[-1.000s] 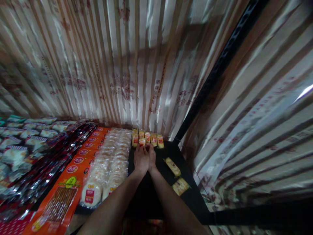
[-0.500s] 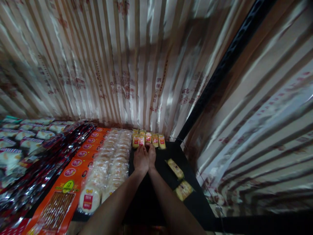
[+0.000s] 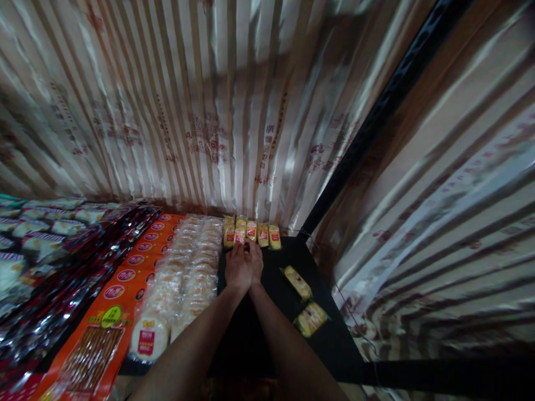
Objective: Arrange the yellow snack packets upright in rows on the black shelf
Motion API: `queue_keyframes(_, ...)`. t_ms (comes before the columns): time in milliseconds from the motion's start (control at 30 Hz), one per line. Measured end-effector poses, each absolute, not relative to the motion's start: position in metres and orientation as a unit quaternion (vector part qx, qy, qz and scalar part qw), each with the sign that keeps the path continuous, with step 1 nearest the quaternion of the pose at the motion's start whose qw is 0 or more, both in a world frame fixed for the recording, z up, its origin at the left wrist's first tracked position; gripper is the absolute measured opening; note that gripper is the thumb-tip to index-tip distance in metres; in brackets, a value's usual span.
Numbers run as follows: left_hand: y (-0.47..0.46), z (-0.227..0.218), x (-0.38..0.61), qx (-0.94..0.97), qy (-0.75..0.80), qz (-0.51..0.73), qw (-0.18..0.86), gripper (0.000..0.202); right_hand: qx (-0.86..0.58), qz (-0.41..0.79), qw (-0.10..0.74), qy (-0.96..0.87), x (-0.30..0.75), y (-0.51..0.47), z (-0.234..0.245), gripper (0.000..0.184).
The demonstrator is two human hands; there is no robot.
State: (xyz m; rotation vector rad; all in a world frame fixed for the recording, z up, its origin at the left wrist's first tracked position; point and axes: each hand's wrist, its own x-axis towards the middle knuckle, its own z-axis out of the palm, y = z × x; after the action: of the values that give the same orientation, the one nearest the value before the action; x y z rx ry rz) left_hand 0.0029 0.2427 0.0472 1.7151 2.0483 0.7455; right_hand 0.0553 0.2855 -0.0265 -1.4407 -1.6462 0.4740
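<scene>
My left hand (image 3: 239, 268) reaches to the back of the black shelf (image 3: 271, 278), with its fingers closed at the lower end of a wrapped cake (image 3: 239, 235). This cake is yellow with a red label and leans upright in a row of several like it. Pressed against the left hand is my right hand (image 3: 256, 263). Its fingers are curled just below the neighbouring wrapped cake (image 3: 251, 229); what they hold, if anything, is hidden. On the right of the shelf lie two more wrapped cakes, one (image 3: 298, 283) behind the other (image 3: 311, 319).
Left of my arms are two rows of clear-wrapped round white cakes (image 3: 149, 337), orange snack packets (image 3: 100, 340) and dark shiny packets (image 3: 79, 273). White bags (image 3: 42, 242) lie at far left. A black post (image 3: 355, 145) and a striped, printed sheet (image 3: 234, 111) stand behind.
Both hands stay together at the row. The wrapped cake at my left fingers sits slightly higher against the others. The whole view has shifted a little.
</scene>
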Motion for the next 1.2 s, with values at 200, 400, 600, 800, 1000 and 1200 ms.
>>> queue_keyframes(200, 0.245, 0.038, 0.003, 0.590, 0.735, 0.288, 0.169, 0.037, -0.582, 0.187, 0.434, -0.662, 0.054, 0.285, -0.024, 0.037)
queue_keyframes(400, 0.234, 0.054, 0.009, 0.609, 0.731, 0.254, 0.173, 0.035, -0.598, 0.157, 0.418, -0.666, 0.066, 0.270, -0.009, 0.039)
queue_keyframes(600, 0.204, 0.073, 0.034, 0.596, 0.738, 0.241, 0.205, 0.035, -0.604, 0.146, 0.392, -0.678, 0.101, 0.240, 0.014, 0.036)
queue_keyframes(800, 0.166, 0.088, 0.067, 0.622, 0.709, 0.219, 0.249, 0.036, -0.615, 0.101, 0.375, -0.686, 0.150, 0.209, 0.029, 0.033)
queue_keyframes(1000, 0.129, 0.081, 0.079, 0.696, 0.648, 0.214, 0.221, 0.035, -0.635, 0.059, 0.357, -0.683, 0.193, 0.175, 0.042, 0.033)
queue_keyframes(1200, 0.103, 0.069, 0.082, 0.731, 0.628, 0.179, 0.199, 0.034, -0.593, 0.066, 0.293, -0.747, 0.221, 0.140, 0.042, 0.042)
